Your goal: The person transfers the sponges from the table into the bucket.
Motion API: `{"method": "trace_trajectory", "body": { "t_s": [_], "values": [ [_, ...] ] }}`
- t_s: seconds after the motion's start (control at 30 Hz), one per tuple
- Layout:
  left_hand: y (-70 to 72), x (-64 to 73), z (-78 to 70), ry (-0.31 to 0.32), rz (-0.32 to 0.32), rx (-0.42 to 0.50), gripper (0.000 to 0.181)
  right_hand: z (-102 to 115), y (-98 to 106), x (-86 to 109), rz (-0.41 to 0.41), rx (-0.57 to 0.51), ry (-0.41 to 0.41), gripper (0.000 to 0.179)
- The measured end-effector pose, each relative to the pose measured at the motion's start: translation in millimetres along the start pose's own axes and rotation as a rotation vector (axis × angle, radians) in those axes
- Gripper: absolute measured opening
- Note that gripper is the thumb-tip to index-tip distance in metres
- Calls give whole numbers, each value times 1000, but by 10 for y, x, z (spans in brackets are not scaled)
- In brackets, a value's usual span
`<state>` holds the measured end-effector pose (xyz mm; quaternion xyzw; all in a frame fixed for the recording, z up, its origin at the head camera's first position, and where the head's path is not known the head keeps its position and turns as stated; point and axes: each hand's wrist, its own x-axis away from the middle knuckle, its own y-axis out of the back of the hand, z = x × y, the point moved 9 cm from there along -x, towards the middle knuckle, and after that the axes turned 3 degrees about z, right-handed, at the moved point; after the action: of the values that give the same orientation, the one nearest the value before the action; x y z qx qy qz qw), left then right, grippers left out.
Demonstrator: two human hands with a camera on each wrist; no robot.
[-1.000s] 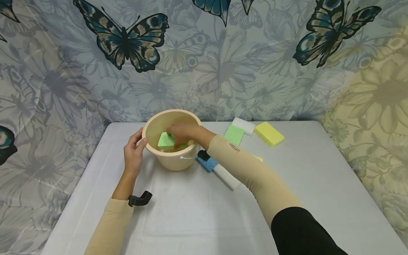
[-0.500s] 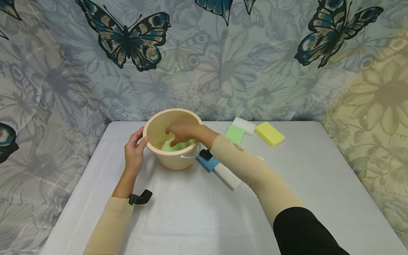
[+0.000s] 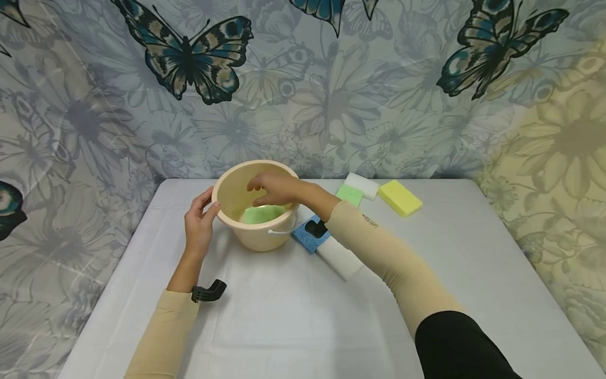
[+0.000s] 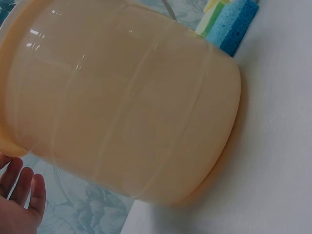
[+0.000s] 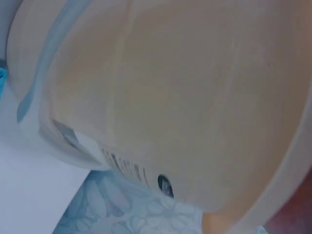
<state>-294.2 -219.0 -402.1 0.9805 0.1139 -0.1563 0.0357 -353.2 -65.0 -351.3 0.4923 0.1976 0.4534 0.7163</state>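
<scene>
A cream bucket (image 3: 258,242) stands toward the back of the table, with a green sponge (image 3: 263,213) visible inside. My left hand (image 3: 200,221) holds the bucket's rim at its left side, thumb and fingertips at the edge. In the left wrist view its fingers (image 4: 22,187) show beside the rim, thumb hidden. My right hand (image 3: 274,189) is over the bucket's mouth, fingers loosely bent and apart, above the green sponge with nothing seen in them. The bucket's wall fills most of the right wrist view and hides that hand's fingers.
Right of the bucket lie a blue sponge (image 3: 307,243), a white sponge (image 3: 340,258), a green sponge (image 3: 349,195), another white sponge (image 3: 362,185) and a yellow sponge (image 3: 400,198). My right forearm passes over part of them. A butterfly-print cloth (image 3: 341,116) hangs behind the table.
The right hand has let go of the green sponge, which now lies lower in the bucket, and has risen slightly toward the right. The left hand stays on the rim.
</scene>
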Motion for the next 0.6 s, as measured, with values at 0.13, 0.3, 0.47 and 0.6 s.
{"method": "trace_trajectory", "body": {
  "t_s": [0.13,0.3,0.47,0.6],
  "values": [
    [5,-2,-11,-2,-3,-5,43,-31,89,83,-87,-9,10,40],
    [6,4,-7,5,-5,7,42,-75,204,210,-214,-20,24,34],
    [0,8,11,13,0,20,43,-127,277,346,-260,-69,19,34],
    [4,4,16,7,2,17,43,-187,352,466,-277,-78,-23,34]
  ]
}}
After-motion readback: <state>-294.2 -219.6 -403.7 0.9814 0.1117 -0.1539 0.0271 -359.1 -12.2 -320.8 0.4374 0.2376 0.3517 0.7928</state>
